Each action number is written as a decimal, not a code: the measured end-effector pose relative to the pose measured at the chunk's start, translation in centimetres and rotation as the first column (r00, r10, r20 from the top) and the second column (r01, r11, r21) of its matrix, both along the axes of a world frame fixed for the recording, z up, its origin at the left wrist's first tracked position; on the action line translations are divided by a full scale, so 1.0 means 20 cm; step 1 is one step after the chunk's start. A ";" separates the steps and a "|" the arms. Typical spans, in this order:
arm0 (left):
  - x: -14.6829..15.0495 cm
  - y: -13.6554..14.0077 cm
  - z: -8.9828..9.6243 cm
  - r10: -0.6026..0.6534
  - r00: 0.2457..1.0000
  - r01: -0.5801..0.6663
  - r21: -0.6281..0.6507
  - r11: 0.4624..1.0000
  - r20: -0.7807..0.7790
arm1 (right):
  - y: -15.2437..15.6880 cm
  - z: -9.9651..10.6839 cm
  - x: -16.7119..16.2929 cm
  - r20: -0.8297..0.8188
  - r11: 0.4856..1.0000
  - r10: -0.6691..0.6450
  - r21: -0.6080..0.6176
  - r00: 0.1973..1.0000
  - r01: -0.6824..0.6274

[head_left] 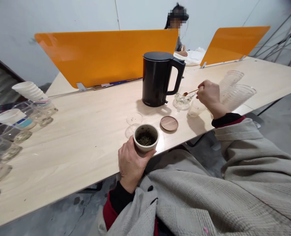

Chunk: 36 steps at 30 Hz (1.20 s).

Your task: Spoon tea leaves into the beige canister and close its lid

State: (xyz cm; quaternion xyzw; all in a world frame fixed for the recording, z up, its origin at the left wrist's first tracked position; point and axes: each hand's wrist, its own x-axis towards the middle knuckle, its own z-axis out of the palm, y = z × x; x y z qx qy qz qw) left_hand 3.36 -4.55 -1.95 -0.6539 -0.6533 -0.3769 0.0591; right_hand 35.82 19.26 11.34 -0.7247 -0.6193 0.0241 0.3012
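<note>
Fingers of the left hand (130,162) wrap the small beige ceramic cup (146,137) of dark tea leaves at the pale wooden table (86,137) edge, steadying it upright. Past the black electric kettle (157,78), the right hand (210,96) pinches a thin wooden spoon (190,92), its tip resting over the cut-glass bowl (183,99) as if to scoop.

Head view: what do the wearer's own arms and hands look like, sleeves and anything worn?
Both the left hand and right hand are bare, no gloves, rings or watch visible. Each arm wears a loose grey ribbed-knit sleeve, over a red layer and a black cuff at the wrist.
</note>
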 end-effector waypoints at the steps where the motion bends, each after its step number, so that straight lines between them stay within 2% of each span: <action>1: 0.00 0.00 0.00 0.001 1.000 -0.001 -0.005 1.000 0.002 | 0.01 0.00 0.00 0.085 1.000 -0.022 -0.012 0.996 0.023; 3: 0.00 0.00 0.00 0.004 1.000 -0.004 -0.014 1.000 0.006 | 0.03 0.01 -0.01 0.159 0.996 -0.055 -0.054 0.986 0.064; 4: 0.00 0.00 0.00 0.004 1.000 -0.004 -0.016 1.000 0.007 | 0.03 0.01 -0.01 0.118 0.995 -0.045 -0.083 0.992 0.055; 7: 0.00 0.00 0.00 -0.003 1.000 0.003 -0.008 1.000 0.005 | 0.02 0.03 -0.04 -0.223 0.992 -0.035 -0.127 0.974 0.007; 9: 0.00 0.00 0.00 -0.002 1.000 0.002 -0.003 1.000 0.000 | 0.00 0.04 -0.06 -0.452 0.992 -0.062 -0.127 0.890 0.005; 12: 0.00 0.00 -0.01 0.008 1.000 -0.008 -0.001 1.000 0.000 | -0.04 0.06 -0.08 -0.604 0.993 -0.103 -0.113 0.791 0.043; 19: 0.00 0.00 -0.01 0.003 1.000 -0.003 0.006 1.000 0.004 | -0.09 0.09 -0.02 -0.768 0.988 -0.121 -0.033 0.629 0.149; 25: 0.00 0.00 0.00 0.008 1.000 -0.008 -0.018 1.000 0.016 | -0.25 0.12 0.04 -0.810 0.983 -0.075 0.039 0.582 0.180; 28: 0.00 0.00 0.00 0.004 1.000 -0.004 -0.025 1.000 0.025 | -0.40 0.14 0.02 -0.832 0.987 0.015 0.101 0.554 0.124; 31: 0.01 0.00 0.01 0.013 0.999 -0.012 -0.027 1.000 0.042 | -0.53 0.15 -0.05 -0.829 0.982 0.166 0.187 0.535 -0.016; 36: 0.02 0.00 0.02 0.005 0.998 -0.003 -0.038 0.999 0.061 | -0.68 0.15 -0.20 -0.793 0.932 0.353 0.252 0.496 -0.261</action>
